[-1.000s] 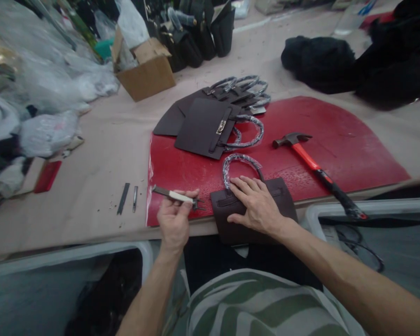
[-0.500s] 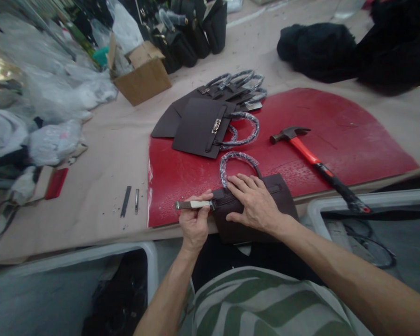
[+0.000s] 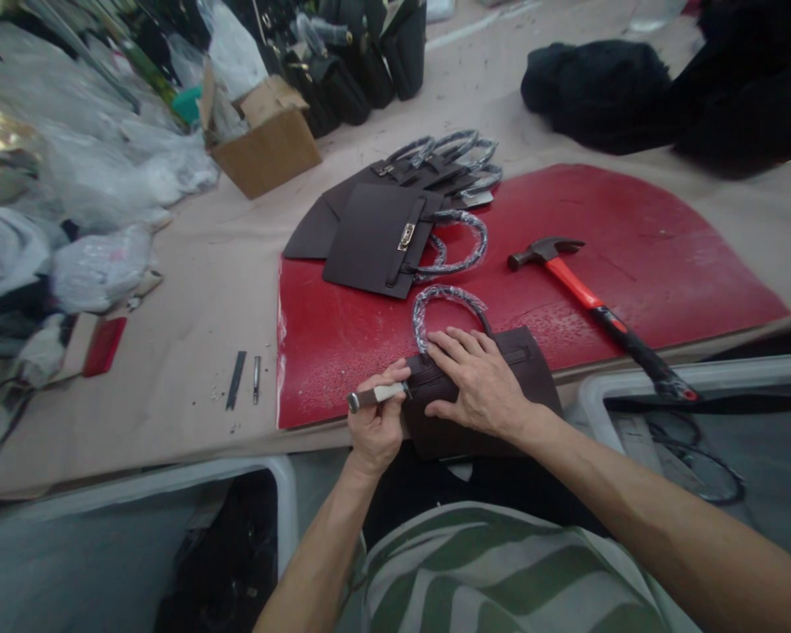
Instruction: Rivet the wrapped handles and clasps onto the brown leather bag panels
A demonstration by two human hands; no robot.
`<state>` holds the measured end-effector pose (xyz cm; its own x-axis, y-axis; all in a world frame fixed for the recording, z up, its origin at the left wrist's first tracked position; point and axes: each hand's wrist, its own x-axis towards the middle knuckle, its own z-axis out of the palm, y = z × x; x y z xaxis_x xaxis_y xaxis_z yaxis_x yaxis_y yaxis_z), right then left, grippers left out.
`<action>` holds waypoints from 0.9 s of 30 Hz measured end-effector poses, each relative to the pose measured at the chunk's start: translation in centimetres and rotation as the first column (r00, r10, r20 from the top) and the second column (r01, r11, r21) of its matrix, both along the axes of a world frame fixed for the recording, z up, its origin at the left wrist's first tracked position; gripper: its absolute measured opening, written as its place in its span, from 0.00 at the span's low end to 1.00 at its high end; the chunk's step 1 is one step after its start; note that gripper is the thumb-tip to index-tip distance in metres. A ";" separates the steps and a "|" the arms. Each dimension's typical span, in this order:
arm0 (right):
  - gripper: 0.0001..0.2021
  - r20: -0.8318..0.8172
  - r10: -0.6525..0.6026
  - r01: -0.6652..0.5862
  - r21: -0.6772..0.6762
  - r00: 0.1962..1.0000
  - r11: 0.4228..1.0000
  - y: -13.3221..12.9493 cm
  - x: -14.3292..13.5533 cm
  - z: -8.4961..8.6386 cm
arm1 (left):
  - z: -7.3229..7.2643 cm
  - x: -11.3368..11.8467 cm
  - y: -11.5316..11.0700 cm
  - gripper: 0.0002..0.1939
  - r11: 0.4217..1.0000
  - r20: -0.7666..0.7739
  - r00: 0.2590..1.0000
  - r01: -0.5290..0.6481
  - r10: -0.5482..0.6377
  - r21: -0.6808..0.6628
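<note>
A dark brown handbag (image 3: 533, 369) with a plastic-wrapped handle (image 3: 428, 308) lies at the front edge of the red board. My right hand (image 3: 478, 378) rests flat on it, fingers stretched out. At the bag's left side, my left hand (image 3: 377, 431) is closed round a slim hand tool with a brown and white handle (image 3: 370, 397) and a metal cap on its outer end. The tool's other end meets the strap area of the bag; its tip is too small to make out, so its exact kind is unclear.
On the red board (image 3: 633, 229) lie a claw hammer (image 3: 573, 281) and several similar handbags (image 3: 375, 237). Two small metal pieces (image 3: 257, 380) sit to the left. Behind stand a cardboard box (image 3: 270, 145) and black bags (image 3: 402, 53). Grey bins (image 3: 286, 492) flank me below.
My left hand has shifted slightly right, toward the bag, and the tool's capped end has swung lower and nearer to me. My right hand stays where it was on the bag.
</note>
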<state>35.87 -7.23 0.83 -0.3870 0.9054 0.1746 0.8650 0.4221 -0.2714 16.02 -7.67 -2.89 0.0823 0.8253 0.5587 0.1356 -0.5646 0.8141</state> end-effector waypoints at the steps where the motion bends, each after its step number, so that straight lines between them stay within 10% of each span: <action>1: 0.43 -0.001 0.000 0.000 0.000 1.000 1.000 0.0 0.0 0.0 | 0.0 0.1 0.0 0.11 1.000 -0.007 1.000 -0.002 0.002 0.026; 14: 0.43 -0.028 -0.001 0.001 0.009 1.000 1.000 0.0 0.1 -0.4 | -0.1 -0.2 -0.7 0.05 0.977 -0.171 0.963 -0.195 0.208 0.088; 27: 0.40 -0.017 -0.012 0.012 -0.022 1.000 1.000 0.2 0.0 -0.2 | -0.1 0.1 -0.4 0.07 0.992 -0.065 0.992 -0.103 0.107 0.071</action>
